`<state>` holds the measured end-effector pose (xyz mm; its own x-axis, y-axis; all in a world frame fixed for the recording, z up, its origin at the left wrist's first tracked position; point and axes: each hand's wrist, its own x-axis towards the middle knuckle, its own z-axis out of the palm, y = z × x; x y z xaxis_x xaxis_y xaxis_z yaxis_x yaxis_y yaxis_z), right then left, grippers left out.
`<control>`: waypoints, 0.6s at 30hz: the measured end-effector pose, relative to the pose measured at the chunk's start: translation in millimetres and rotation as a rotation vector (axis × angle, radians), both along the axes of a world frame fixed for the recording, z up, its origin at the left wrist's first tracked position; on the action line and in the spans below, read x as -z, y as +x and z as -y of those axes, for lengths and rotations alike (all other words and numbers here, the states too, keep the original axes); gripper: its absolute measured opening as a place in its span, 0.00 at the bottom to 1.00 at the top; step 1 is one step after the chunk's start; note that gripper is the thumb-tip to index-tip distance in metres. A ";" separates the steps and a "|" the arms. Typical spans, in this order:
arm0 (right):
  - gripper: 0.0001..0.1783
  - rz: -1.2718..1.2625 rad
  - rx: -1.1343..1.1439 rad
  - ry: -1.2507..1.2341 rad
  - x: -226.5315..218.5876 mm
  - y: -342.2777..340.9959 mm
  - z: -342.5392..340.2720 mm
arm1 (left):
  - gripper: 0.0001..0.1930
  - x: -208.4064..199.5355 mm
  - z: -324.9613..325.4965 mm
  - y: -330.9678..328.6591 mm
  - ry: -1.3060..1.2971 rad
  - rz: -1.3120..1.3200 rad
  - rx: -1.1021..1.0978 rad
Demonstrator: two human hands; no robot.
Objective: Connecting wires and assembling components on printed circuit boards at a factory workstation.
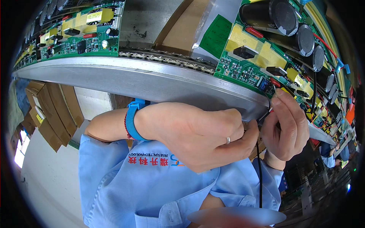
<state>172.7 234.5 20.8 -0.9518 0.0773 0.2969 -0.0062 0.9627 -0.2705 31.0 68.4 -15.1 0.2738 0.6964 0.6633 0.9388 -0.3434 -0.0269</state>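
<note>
A black cable [260, 171] hangs down in front of my blue shirt and runs up between my hands. My left hand [194, 135], with a blue wristband and a ring, is closed, its thumb and forefinger pinched on this cable. To its right, my right hand [287, 125] pinches a thin wire at the near edge of a green circuit board [237, 74]; its fingertips hide most of the wire. The board carries large black capacitors [272, 17], yellow-taped parts and small red components. It rests on the conveyor beyond the metal rail [182, 81].
Another populated circuit board [81, 47] sits at the far left of the line. A conveyor chain [163, 57] runs behind the rail. Cardboard [55, 110] stands at the left, below the rail. More boards and loose wires extend to the right, where another person [329, 157] is partly visible.
</note>
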 end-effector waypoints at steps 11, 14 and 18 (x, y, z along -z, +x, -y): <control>0.14 -0.150 0.169 0.044 -17.6 7.5 6.4 | 0.11 -4.3 -12.5 14.5 0.055 0.374 -0.077; 0.12 0.170 0.134 0.360 -52.4 23.1 -6.1 | 0.09 -6.8 -16.9 9.1 0.038 0.389 -0.060; 0.16 0.151 0.056 0.558 -61.2 21.0 -23.3 | 0.08 -14.7 -20.8 2.2 -0.018 0.431 -0.052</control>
